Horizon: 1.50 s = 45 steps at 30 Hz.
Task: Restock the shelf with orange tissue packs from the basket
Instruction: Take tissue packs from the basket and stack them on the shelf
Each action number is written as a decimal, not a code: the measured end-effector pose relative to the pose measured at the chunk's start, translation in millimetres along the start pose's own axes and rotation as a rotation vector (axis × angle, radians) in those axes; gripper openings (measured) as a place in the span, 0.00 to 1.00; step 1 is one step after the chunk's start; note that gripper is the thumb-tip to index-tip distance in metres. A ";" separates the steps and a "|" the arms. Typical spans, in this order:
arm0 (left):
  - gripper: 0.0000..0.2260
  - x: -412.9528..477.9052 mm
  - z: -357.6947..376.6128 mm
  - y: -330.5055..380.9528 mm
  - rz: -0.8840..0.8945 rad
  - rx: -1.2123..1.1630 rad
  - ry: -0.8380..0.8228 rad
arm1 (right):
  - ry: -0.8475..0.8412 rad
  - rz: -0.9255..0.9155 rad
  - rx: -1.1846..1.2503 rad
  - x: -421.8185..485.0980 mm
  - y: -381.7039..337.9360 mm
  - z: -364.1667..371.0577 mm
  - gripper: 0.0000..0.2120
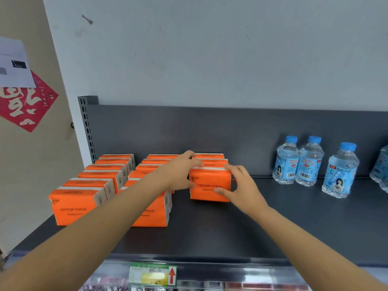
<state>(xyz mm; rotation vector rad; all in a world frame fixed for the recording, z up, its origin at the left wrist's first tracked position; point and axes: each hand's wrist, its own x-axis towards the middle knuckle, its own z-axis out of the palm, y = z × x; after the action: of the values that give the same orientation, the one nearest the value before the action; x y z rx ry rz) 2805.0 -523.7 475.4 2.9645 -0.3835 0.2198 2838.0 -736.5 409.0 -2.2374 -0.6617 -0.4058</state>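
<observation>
Orange tissue packs stand in three rows on the dark grey shelf (231,227). The left row (84,192) and the middle row (151,215) each hold several packs. In the right row, the front pack (210,183) stands upright with two more packs behind it. My left hand (182,171) holds this front pack at its left side, fingers over its top and thumb on the front. My right hand (241,185) grips its right end, thumb on the front face. The basket is out of view.
Three water bottles (308,162) with blue caps stand at the shelf's right, and part of another shows at the edge (381,169). A price tag (153,275) sits on the shelf's front rail. Bare shelf lies in front of the right row.
</observation>
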 end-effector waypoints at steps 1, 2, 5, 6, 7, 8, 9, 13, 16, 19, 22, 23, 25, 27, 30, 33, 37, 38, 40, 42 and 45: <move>0.33 1.0 3.2 0.3 0.005 0.019 -0.007 | 0.014 0.023 -0.039 -0.8 0.5 3.3 0.37; 0.34 1.9 5.6 0.6 0.009 0.043 -0.023 | 0.014 0.045 -0.062 -0.8 0.8 6.0 0.39; 0.33 5.5 8.7 4.2 0.026 0.095 -0.071 | -0.035 0.104 -0.085 3.5 0.9 11.4 0.46; 0.31 7.1 9.1 5.6 0.030 0.097 -0.078 | -0.048 0.118 -0.081 5.5 0.6 12.5 0.48; 0.30 8.5 9.5 6.9 0.028 0.095 -0.084 | -0.060 0.126 -0.073 7.3 0.4 13.6 0.49; 0.31 9.9 9.9 8.0 0.022 0.095 -0.089 | -0.076 0.126 -0.064 9.2 0.0 14.8 0.51; 0.31 11.1 10.4 8.9 0.018 0.101 -0.091 | -0.096 0.122 -0.058 10.5 -0.2 16.1 0.52; 0.29 13.9 13.3 15.2 0.017 0.145 -0.071 | -0.130 0.143 -0.023 15.9 -4.4 21.5 0.58; 0.28 14.7 16.4 19.0 -0.014 0.148 -0.055 | -0.126 0.171 -0.123 19.8 -7.2 23.3 0.56; 0.30 14.5 20.8 23.4 -0.048 0.185 -0.039 | -0.140 0.156 -0.318 20.2 -9.0 22.5 0.52; 0.29 13.3 23.9 25.6 -0.070 0.211 -0.038 | -0.153 0.165 -0.420 20.7 -12.2 21.2 0.51; 0.30 12.1 24.3 25.7 -0.071 0.219 -0.036 | -0.162 0.171 -0.438 21.2 -13.9 20.8 0.51; 0.30 9.8 23.7 25.8 -0.073 0.241 -0.041 | -0.186 0.181 -0.481 22.1 -17.9 19.1 0.51; 0.30 8.3 22.5 26.0 -0.072 0.247 -0.060 | -0.202 0.190 -0.513 21.9 -21.1 15.8 0.50; 0.32 6.8 18.3 24.4 -0.046 0.263 -0.049 | -0.213 0.205 -0.519 18.6 -21.9 10.3 0.51; 0.39 1.5 18.9 20.5 -0.034 0.244 -0.025 | -0.214 0.198 -0.541 7.9 -18.5 8.7 0.54; 0.43 -10.3 20.3 17.9 -0.034 0.175 -0.097 | -0.128 0.159 -0.594 -7.2 -16.6 2.4 0.57; 0.42 -13.7 19.4 17.5 -0.032 0.176 -0.091 | -0.101 0.163 -0.596 -11.1 -18.0 -0.5 0.56; 0.41 -21.7 16.4 17.8 -0.021 0.181 -0.068 | -0.050 0.180 -0.605 -21.3 -22.2 -6.3 0.53; 0.39 -31.6 12.9 20.3 -0.013 0.168 -0.041 | 0.008 0.198 -0.628 -36.0 -28.5 -11.8 0.49; 0.37 -50.8 8.8 30.9 0.033 0.138 0.016 | 0.108 0.242 -0.664 -70.7 -44.0 -21.2 0.43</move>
<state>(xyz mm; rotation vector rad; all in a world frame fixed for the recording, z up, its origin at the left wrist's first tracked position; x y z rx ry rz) 2749.4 -542.4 462.4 3.0912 -0.4327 0.2848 2753.4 -750.2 415.1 -2.8488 -0.1984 -0.6927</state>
